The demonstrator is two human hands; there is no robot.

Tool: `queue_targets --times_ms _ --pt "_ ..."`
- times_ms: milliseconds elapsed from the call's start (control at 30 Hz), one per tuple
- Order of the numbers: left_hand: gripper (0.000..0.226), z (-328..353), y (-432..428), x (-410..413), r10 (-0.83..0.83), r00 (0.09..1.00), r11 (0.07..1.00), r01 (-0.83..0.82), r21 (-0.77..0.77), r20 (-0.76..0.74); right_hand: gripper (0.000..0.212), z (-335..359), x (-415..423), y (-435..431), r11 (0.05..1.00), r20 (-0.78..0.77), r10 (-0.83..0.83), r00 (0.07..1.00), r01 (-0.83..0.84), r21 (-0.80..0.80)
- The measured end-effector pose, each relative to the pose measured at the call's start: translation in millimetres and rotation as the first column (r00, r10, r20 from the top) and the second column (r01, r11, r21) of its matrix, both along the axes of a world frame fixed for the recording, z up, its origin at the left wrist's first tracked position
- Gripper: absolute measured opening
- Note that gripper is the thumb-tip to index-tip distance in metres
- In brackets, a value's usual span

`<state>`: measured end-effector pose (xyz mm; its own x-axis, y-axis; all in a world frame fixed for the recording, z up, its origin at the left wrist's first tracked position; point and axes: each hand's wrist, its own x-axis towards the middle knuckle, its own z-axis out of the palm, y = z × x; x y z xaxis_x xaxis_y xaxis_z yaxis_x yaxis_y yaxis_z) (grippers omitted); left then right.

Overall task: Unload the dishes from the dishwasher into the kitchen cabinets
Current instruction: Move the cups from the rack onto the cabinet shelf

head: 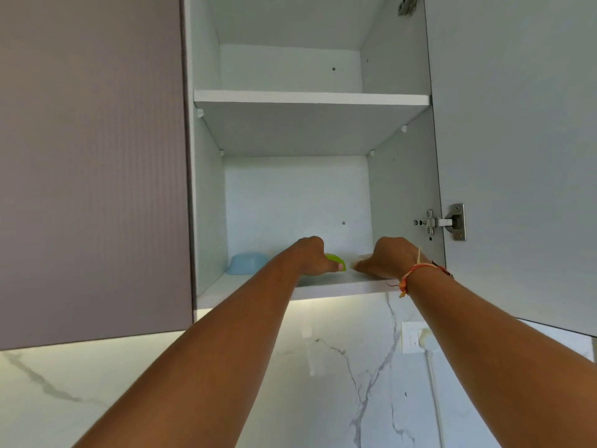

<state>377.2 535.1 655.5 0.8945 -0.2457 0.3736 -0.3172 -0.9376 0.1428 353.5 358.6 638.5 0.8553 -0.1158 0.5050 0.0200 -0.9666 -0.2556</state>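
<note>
Lime-green plastic bowl [336, 261] on the open white cabinet's lower shelf [252, 286], pinched at its rim by the left hand [311, 255]; the right hand [386, 260], curled on a pale, indistinct dish, should slide both rearward beside the light-blue plastic bowl [247, 262] before letting go.

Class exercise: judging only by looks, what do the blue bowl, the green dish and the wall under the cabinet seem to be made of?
Blue bowl: probably plastic; flat, even pastel colour with a dull, soft sheen.
Green dish: probably plastic too; a bright lime edge, mostly hidden by the left hand, so this is uncertain.
Wall: marble or a marble-look panel; glossy white with grey veins.
</note>
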Motion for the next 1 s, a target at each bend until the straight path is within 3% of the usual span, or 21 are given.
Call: queue_targets --times_ms 100,267,500,733,1000 --pt "0.076 0.0 -12.4 31.7 0.026 0.999 0.998 -0.024 0.051 -0.045 0.044 3.1 30.8 -1.0 0.998 -0.016 0.022 1.000 -0.023 -0.061" --pt "0.076 -0.7 -26.9 70.4 0.051 0.995 0.991 -0.040 0.129 -0.083 0.041 14.2 58.6 -4.1 0.984 -0.170 0.027 0.985 -0.057 -0.169" --pt "0.072 5.3 -47.9 90.0 0.049 0.994 0.969 -0.023 0.247 -0.100 0.052 11.2 90.5 -13.7 0.983 -0.131 0.020 0.991 -0.043 -0.177" --pt "0.050 -0.7 -56.1 103.1 0.035 0.999 0.950 -0.037 0.311 0.014 0.037 11.4 111.4 -17.8 0.991 -0.155 0.025 0.988 -0.045 -0.127" --pt "0.029 2.3 -53.3 104.4 -0.023 0.989 0.930 -0.033 0.366 0.146 0.030 5.5 109.5 -21.5 0.977 -0.090 -0.010 0.996 -0.010 -0.211"
